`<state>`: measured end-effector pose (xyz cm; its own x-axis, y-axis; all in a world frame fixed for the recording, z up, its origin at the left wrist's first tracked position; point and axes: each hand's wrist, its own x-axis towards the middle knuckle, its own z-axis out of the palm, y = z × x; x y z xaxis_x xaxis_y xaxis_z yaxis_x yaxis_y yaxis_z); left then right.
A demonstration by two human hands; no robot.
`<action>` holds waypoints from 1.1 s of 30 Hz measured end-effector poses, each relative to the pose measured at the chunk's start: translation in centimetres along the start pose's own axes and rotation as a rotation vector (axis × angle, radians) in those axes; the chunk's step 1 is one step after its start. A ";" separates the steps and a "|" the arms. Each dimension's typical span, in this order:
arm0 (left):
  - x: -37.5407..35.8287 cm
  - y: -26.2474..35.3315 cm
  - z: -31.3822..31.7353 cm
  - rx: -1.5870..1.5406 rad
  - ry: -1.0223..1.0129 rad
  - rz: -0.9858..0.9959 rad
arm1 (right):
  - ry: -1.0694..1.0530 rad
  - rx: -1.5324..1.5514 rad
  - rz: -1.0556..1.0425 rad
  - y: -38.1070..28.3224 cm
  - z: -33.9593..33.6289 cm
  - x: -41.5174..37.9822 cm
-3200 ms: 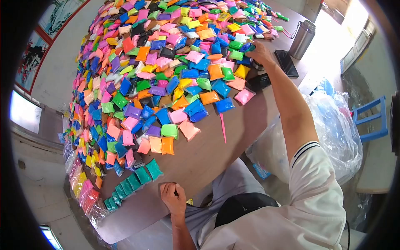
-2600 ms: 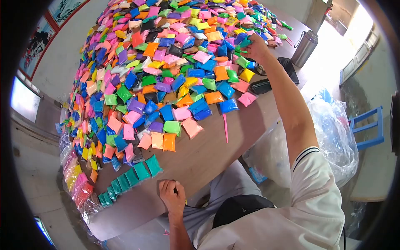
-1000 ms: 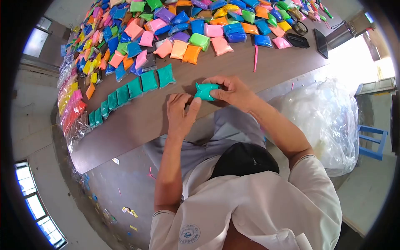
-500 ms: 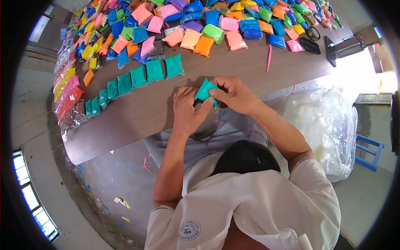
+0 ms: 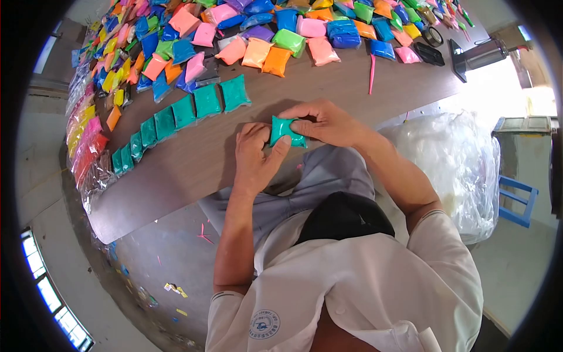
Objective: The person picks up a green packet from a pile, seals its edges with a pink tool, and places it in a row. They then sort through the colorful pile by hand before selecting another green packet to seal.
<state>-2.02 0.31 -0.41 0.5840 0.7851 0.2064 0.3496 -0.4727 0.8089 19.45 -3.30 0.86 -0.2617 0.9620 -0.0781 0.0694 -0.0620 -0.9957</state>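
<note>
Between both hands, near the table's front edge, is a small shiny green packet point(image 5: 284, 130) of soft, clay-like material. My left hand point(image 5: 258, 151) grips its left side, with the thumb pressed on the lower face. From the right, my right hand point(image 5: 324, 124) closes on it, thumb on top and index finger along the far edge. A row of similar green packets point(image 5: 206, 101) lies on the table to the left, running from the near left up toward the pile.
A large heap of multicoloured packets point(image 5: 275, 58) covers the table's far side. A pink stick point(image 5: 372, 74), a tape roll point(image 5: 433, 36) and a metal device on a black plate point(image 5: 482, 55) are at right. A big clear plastic bag point(image 5: 448, 176) stands beside the table.
The green packet has turned from corner-up to lying flatter and more level between the fingers. Both hands still hold it, and the view has shifted slightly.
</note>
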 end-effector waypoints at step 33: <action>0.0 -0.3 0.9 -0.062 0.129 0.011 | 0.822 -1.007 0.264 1.1 -9.5 -5.1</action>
<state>-1.46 0.06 -1.12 0.4875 0.8266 0.2812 0.2957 -0.4593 0.8376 29.96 -5.74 0.68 0.4999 0.8538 0.1456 0.8000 -0.3908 -0.4553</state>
